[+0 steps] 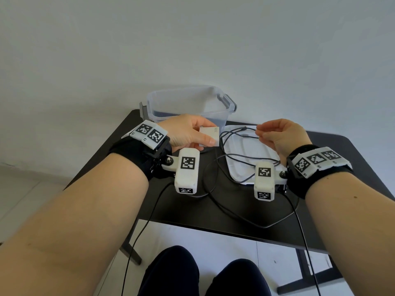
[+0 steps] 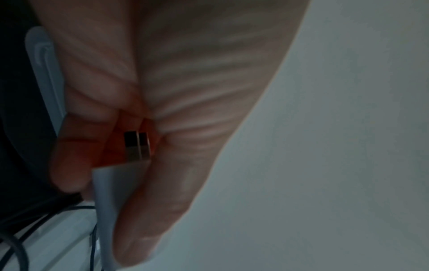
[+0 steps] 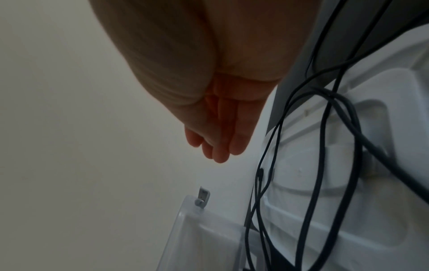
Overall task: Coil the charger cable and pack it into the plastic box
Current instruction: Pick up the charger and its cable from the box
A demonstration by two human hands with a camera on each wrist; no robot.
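My left hand (image 1: 208, 133) grips the white charger block (image 1: 214, 138) between thumb and fingers, just in front of the clear plastic box (image 1: 188, 103). The left wrist view shows the charger (image 2: 111, 192) with its metal prongs against my palm. The black charger cable (image 1: 235, 159) lies in loose loops over the white lid (image 1: 252, 150) and the table. My right hand (image 1: 260, 131) hovers above the lid with bent fingers and seems to pinch a cable strand. In the right wrist view the cable (image 3: 325, 128) runs beside my fingers (image 3: 218, 146); the contact itself is hidden.
The box stands open at the back edge of the black table (image 1: 333, 150), against a pale wall. Its lid lies flat to the right of centre. Thin black wrist-camera leads (image 1: 149, 214) trail off the front edge. My knees (image 1: 171, 272) are below the table.
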